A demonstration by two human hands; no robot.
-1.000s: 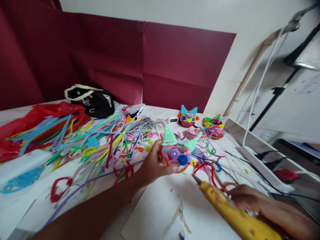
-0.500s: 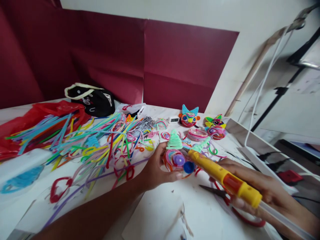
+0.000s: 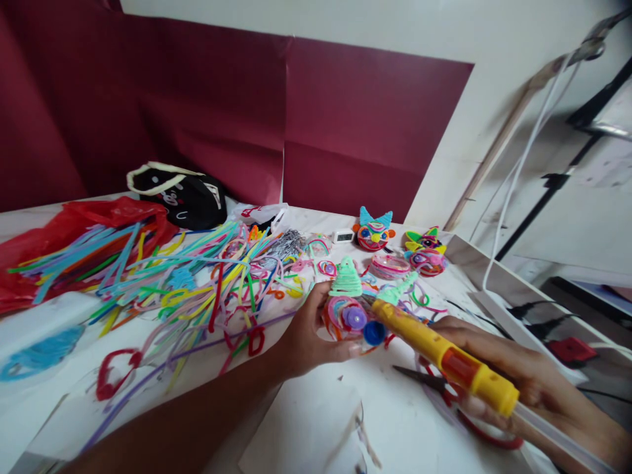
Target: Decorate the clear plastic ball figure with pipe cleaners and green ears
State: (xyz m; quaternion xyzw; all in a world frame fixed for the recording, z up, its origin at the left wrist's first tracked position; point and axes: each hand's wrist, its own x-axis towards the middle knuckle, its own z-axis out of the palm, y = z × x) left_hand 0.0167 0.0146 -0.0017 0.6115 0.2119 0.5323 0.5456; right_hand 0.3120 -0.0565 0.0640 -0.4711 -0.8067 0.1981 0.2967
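Note:
My left hand [image 3: 312, 336] grips a pipe-cleaner animal face [image 3: 340, 315] with a mint-green ear [image 3: 346, 280], a purple round eye [image 3: 354, 318] and a blue disc [image 3: 374, 333]. My right hand [image 3: 538, 388] is wrapped round a yellow glue gun [image 3: 444, 352] with a clear glue stick [image 3: 557, 438] coming out of its back end. The gun's nozzle is at the upper right part of the face, near a second mint-green piece [image 3: 396, 290]; whether it touches cannot be made out. Red-handled scissors [image 3: 486, 431] lie under my right hand, partly hidden.
Loose coloured pipe cleaners [image 3: 197, 296] spread over the left of the table beside a red plastic bag [image 3: 108, 217] and a black pouch [image 3: 190, 201]. Behind stand two finished-looking animal faces, one blue-eared [image 3: 374, 230], and a small white clock [image 3: 343, 237]. A power strip with a red plug [image 3: 573, 349] lies right.
The glue gun and the animal face have shifted very slightly to the right and down. Both hands keep their holds.

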